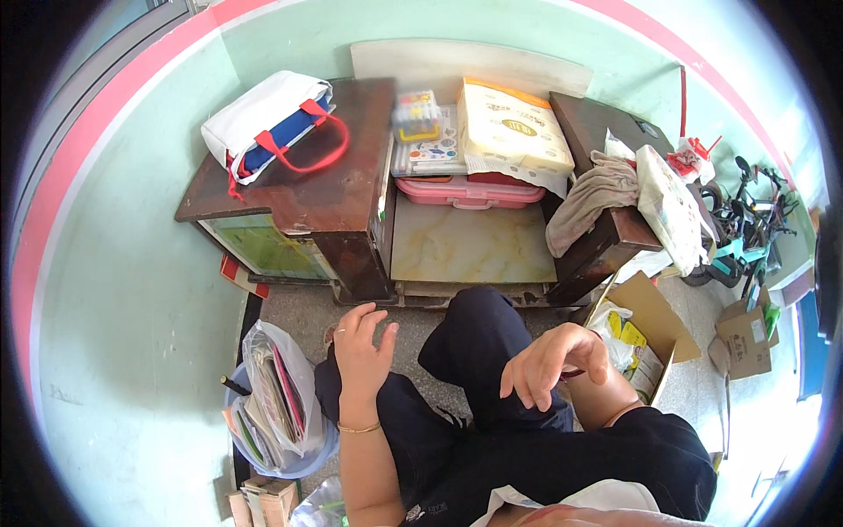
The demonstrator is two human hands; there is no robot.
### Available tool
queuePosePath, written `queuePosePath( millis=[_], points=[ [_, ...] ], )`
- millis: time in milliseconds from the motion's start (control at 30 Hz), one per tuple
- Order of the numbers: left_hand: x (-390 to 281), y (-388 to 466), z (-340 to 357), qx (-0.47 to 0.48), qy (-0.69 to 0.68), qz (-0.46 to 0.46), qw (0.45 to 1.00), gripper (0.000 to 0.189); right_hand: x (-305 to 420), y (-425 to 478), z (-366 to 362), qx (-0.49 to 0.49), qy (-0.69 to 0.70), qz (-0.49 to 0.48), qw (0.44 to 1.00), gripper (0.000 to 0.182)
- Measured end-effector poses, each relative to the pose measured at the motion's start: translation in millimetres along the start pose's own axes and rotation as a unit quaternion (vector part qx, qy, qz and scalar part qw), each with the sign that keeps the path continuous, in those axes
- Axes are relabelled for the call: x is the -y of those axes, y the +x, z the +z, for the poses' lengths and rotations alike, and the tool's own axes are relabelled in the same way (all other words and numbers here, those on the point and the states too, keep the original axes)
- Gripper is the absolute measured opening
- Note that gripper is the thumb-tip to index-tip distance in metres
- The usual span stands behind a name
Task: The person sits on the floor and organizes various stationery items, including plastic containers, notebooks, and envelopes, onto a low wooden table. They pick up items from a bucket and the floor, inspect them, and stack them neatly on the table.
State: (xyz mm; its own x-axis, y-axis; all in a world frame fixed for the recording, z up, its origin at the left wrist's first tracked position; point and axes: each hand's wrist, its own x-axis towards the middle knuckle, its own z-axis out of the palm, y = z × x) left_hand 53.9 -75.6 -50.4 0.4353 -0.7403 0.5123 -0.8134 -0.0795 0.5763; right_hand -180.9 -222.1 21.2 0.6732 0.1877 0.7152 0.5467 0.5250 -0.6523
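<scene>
My left hand (363,349) is raised above my knee, fingers apart, holding nothing. My right hand (557,363) hangs over my other thigh with loosely bent fingers and nothing in it. Before me stands a dark wooden cabinet with a lower marbled shelf (473,240). At the back of that shelf lies a pink plastic case (471,192), under a plastic-wrapped pack of tissue paper (514,128) and a clear box of coloured items (417,116). A white and blue bag with red handles (267,118) rests on the cabinet's left top. A greyish cloth (596,194) drapes over the right part.
At my left, a blue bin (316,461) holds papers and a plastic bag (280,388). An open cardboard box (649,316) stands at my right, with a smaller carton (744,339) beyond. A white bag (668,207) lies on the cabinet's right edge; bicycles (751,230) stand farther right.
</scene>
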Motion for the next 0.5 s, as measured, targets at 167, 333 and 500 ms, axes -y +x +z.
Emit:
queuePosePath(
  millis=[167,333,500],
  points=[
    [-1.3,0.4,0.3,0.004,0.005,0.0,1.0,0.022,0.2,-1.6,-1.5,-0.015,0.002,0.007,1.0,0.06],
    [-1.7,1.5,2.5,0.0,-0.02,0.015,1.0,0.022,-1.7,-4.1,-4.3,-0.018,0.007,0.003,1.0,0.059],
    [1.2,2.4,1.6,-0.003,-0.031,0.023,0.999,0.02,-3.9,-6.3,-5.3,-0.029,0.016,0.004,0.999,0.058]
  ],
)
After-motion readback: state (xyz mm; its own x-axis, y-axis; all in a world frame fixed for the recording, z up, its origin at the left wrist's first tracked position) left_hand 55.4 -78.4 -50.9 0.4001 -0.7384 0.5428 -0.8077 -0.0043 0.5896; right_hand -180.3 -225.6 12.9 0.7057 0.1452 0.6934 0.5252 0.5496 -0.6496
